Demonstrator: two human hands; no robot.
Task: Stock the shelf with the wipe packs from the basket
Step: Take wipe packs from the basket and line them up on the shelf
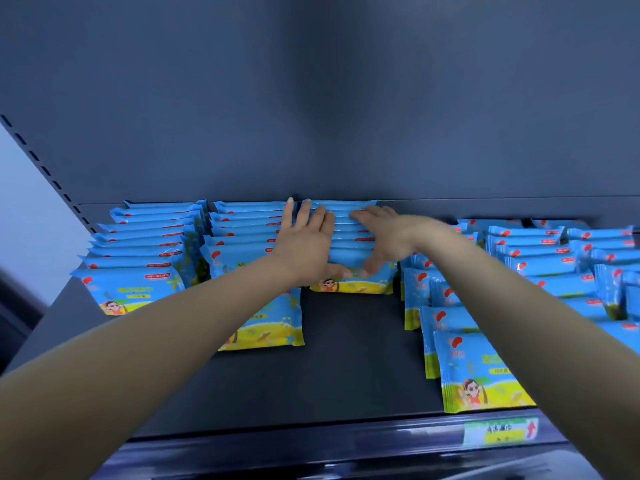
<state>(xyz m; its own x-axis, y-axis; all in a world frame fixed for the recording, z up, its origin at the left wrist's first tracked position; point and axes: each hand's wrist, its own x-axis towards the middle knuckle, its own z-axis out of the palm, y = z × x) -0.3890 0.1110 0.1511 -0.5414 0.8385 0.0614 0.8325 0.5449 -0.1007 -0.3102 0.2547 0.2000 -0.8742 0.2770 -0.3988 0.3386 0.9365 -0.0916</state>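
Shelf [346, 362]: dark, flat, carrying blue wipe packs stood on edge in rows that run front to back.

Middle row [349, 237]: both hands are on it. It sits toward the back of the shelf, with bare shelf in front of it.

Left hand [304, 244]: spread flat, fingers straight and pointing at the back panel [311, 98]. It lies against the left side and top of the middle row, in the gap beside the second row [242, 226]. The thumb reaches the front pack [353, 285]. Nothing is gripped.

Right hand [391, 237]: laid over the top right of the same row, fingers loosely bent across the pack tops, thumb down at the front pack and close to the left thumb. It presses rather than clasps. Whether any single pack is lifted cannot be told.

Other stock: a left row [145, 244] near the slotted upright [45, 171]. The second row reaches further forward, and the left forearm partly covers its front pack [273, 323]. On the right are several rows [540, 261], with their nearest packs at the shelf edge.

Shelf edge: a green and yellow tag [500, 432] is fixed below the right rows. Its print is blurred.
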